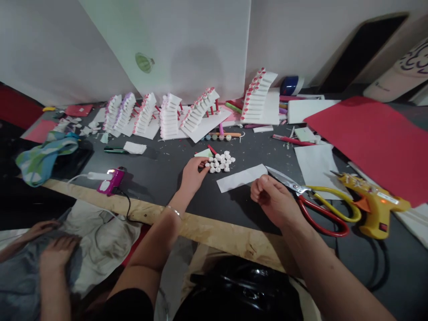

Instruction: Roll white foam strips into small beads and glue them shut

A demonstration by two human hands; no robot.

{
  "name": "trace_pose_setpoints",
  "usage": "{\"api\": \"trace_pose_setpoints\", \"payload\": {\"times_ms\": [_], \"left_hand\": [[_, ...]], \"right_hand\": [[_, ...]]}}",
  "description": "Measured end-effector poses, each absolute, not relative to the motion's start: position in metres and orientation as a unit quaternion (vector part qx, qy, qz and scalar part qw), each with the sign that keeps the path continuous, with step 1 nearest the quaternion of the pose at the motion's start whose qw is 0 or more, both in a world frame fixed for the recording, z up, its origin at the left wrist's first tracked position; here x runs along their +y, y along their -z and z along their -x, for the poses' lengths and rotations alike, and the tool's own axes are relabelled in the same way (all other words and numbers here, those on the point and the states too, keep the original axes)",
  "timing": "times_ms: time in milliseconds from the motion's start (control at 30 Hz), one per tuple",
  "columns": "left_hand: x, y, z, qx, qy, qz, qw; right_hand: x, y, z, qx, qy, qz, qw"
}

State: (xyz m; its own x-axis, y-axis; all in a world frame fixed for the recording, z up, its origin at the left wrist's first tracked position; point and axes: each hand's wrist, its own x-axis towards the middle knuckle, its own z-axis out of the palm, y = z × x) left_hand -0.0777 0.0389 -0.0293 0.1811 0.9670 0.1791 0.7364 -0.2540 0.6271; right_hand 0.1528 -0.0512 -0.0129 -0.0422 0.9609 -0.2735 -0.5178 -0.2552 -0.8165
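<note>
My left hand (194,173) reaches to the left edge of a heap of small white paper rolls (220,161). Its thumb and fingers close around one roll at that edge. To the right, my right hand (271,198) is curled with the thumb over the fingers; whatever it may hold is hidden. A white paper strip (241,177) lies on the dark table between the hands. Just beyond my right hand are large scissors (310,198) with one red and one yellow handle. A pale green paper piece (204,153) lies behind the heap.
Several white paper stair models (170,116) with coloured ends stand along the wall. A yellow glue gun (374,203) and a red sheet (371,138) are at right. A purple power adapter (112,180) sits at left. Another person's hands (58,249) rest on cloth at lower left.
</note>
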Motion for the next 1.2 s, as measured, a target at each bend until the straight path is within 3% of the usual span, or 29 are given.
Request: {"api": "trace_pose_setpoints", "payload": {"times_ms": [133, 367, 700, 800, 900, 1033, 1100, 1200], "left_hand": [[0.039, 0.027, 0.081, 0.545, -0.325, -0.732, 0.246], [0.023, 0.009, 0.083, 0.583, -0.417, -0.694, 0.068], [-0.026, 0.019, 0.043, 0.435, -0.159, -0.885, 0.051], [-0.027, 0.022, 0.042, 0.457, -0.156, -0.875, 0.024], [-0.026, 0.021, 0.042, 0.455, -0.142, -0.879, 0.003], [-0.032, 0.016, 0.042, 0.467, -0.15, -0.872, 0.014], [-0.041, 0.012, 0.043, 0.492, -0.189, -0.847, 0.066], [-0.059, 0.003, 0.046, 0.518, -0.253, -0.784, 0.23]], "right_hand": [[-0.047, 0.011, -0.154, -0.239, -0.646, 0.409, 0.598], [-0.044, 0.01, -0.154, -0.243, -0.609, 0.413, 0.632], [-0.044, -0.011, -0.17, -0.364, -0.485, 0.492, 0.625], [-0.049, -0.021, -0.196, -0.448, -0.388, 0.587, 0.551], [-0.063, -0.019, -0.227, -0.558, -0.202, 0.684, 0.425], [-0.098, 0.0, -0.253, -0.657, 0.01, 0.687, 0.311], [-0.117, 0.007, -0.253, -0.683, 0.036, 0.676, 0.275], [-0.137, 0.008, -0.234, -0.708, 0.01, 0.65, 0.276]]}}
